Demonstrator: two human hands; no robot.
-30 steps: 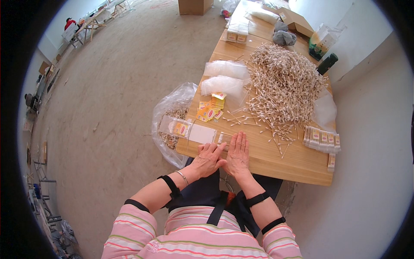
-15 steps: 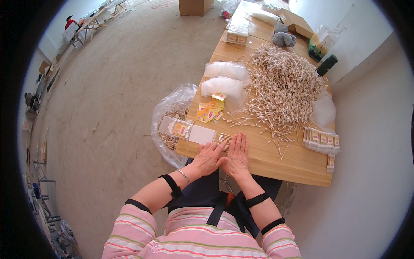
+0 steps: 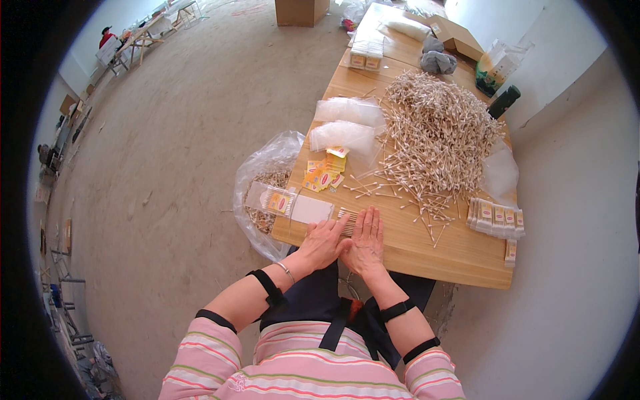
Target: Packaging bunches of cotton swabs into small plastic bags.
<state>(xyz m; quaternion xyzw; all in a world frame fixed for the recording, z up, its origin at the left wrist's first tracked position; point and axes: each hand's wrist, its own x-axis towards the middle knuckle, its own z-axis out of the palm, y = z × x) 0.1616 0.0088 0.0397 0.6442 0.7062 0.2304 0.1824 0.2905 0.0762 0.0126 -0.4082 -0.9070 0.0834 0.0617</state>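
Left hand [image 3: 320,245] bends beside the flat right hand [image 3: 366,245], palms down.

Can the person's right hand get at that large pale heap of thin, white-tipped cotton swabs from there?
Likely yes. The right hand lies flat, and the heap of cotton swabs lies ahead and to its right on the light-brown wooden table; only loose swabs seem to lie between them.

Brown box [image 3: 302,12] on floor [image 3: 167,167]; grey bag [image 3: 438,63] (crumpled) beside open carton [image 3: 460,39].
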